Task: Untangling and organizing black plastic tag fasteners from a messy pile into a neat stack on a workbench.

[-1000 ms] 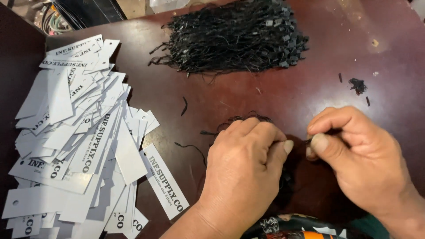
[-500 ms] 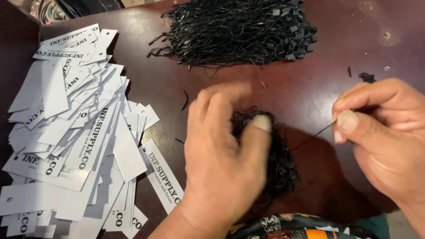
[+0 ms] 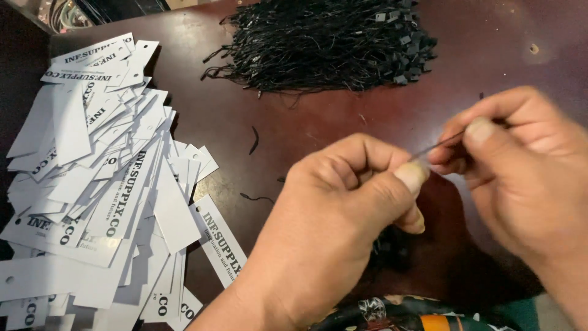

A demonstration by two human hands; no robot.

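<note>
Since the earlier frame, my left hand [image 3: 331, 227] has shifted right and curled into a fist, and it now covers most of the small dark clump of strings it was spread over; my right hand [image 3: 520, 178] has drawn closer to it.

At the left of the frame, a loose pile of white paper tags [image 3: 104, 184] lies fanned over the dark brown table [image 3: 208, 116]. At upper centre sits a large heap of black strings [image 3: 324, 43]. Two stray string scraps lie on the table between the tags and my left hand.

At lower centre, my left hand is closed, thumb pressed against the forefinger, pinching one end of a single thin black string [image 3: 435, 147]. The string runs up and right, taut, to my right hand, which pinches the other end between thumb and forefinger at the right of the frame.
</note>
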